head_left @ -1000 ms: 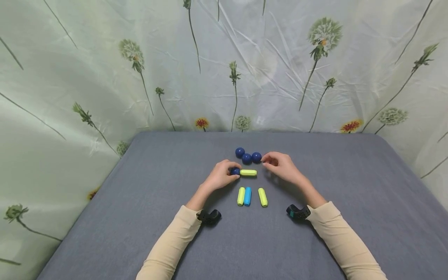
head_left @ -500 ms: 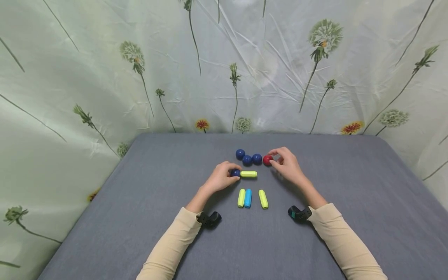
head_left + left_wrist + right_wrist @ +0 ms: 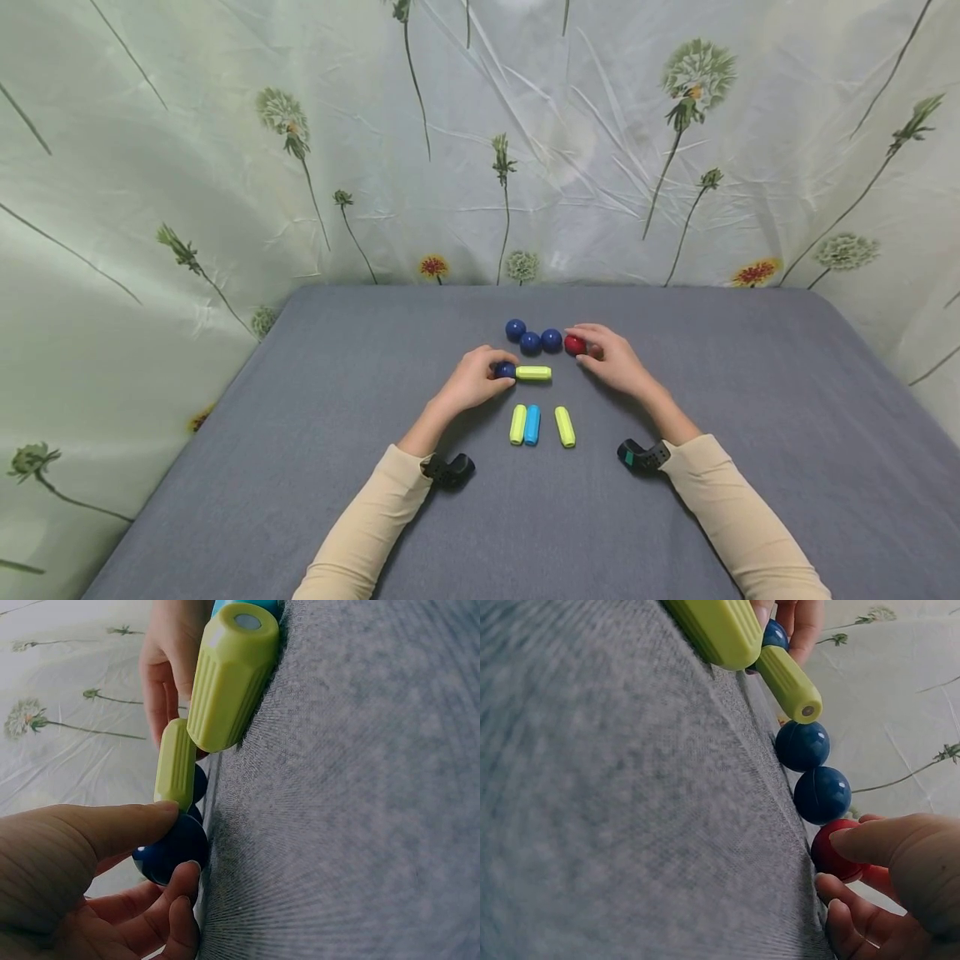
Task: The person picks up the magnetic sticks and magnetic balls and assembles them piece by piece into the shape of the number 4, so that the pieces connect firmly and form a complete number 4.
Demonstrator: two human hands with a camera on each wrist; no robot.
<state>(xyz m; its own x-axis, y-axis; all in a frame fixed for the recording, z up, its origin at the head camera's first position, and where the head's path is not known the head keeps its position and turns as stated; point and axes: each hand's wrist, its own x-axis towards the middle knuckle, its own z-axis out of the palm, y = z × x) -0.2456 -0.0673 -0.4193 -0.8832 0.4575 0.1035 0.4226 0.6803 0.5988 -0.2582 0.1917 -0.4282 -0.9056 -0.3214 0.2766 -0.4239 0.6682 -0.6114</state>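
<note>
My left hand (image 3: 469, 379) pinches a dark blue ball (image 3: 506, 370) between thumb and fingers. A ribbed yellow-green stick (image 3: 533, 373) extends rightward from that ball, its end against it; in the right wrist view its free end shows a small round metal disc. My right hand (image 3: 615, 360) has thumb and fingers around a red ball (image 3: 574, 345), also seen in the right wrist view as a red ball (image 3: 837, 850) with the thumb on it. Left of the red ball lie three more blue balls, the nearest blue ball (image 3: 551, 340) close to it.
Nearer the body, a yellow-green stick (image 3: 517, 425) and a blue stick (image 3: 532, 425) lie side by side. Another yellow-green stick (image 3: 565, 427) lies slightly tilted to their right. Everything rests on a grey cloth-covered table (image 3: 390, 517), with a flower-patterned curtain (image 3: 600, 167) behind.
The red ball, hidden a second ago, now shows at my right fingers. The right hand moved slightly right, then its fingers came around the ball. My left hand stays put.
</note>
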